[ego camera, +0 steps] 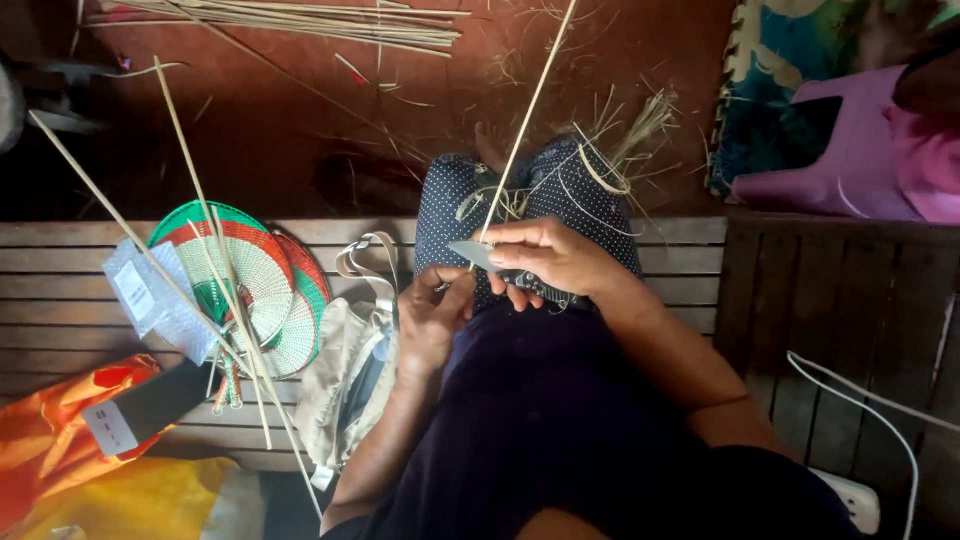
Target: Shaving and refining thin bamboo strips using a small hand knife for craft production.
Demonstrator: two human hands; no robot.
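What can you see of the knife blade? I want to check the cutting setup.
The knife blade is a flat, pale grey, metal-looking piece tapering to a point toward image left. It lies roughly level over the lap, gripped by the right hand. A long pale reed strip meets it, and the left hand sits just below. Its handle is hidden.

Bare forearms, dark navy garment (540, 420), white-dotted dark cloth (450, 200) over the knees.

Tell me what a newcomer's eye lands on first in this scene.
At centre, the right hand holds a knife blade against a long pale reed strip, with the left hand just below it. To the left, bright red, green and white woven fans lie on the wooden slat bench. A pink plastic chair stands at upper right.
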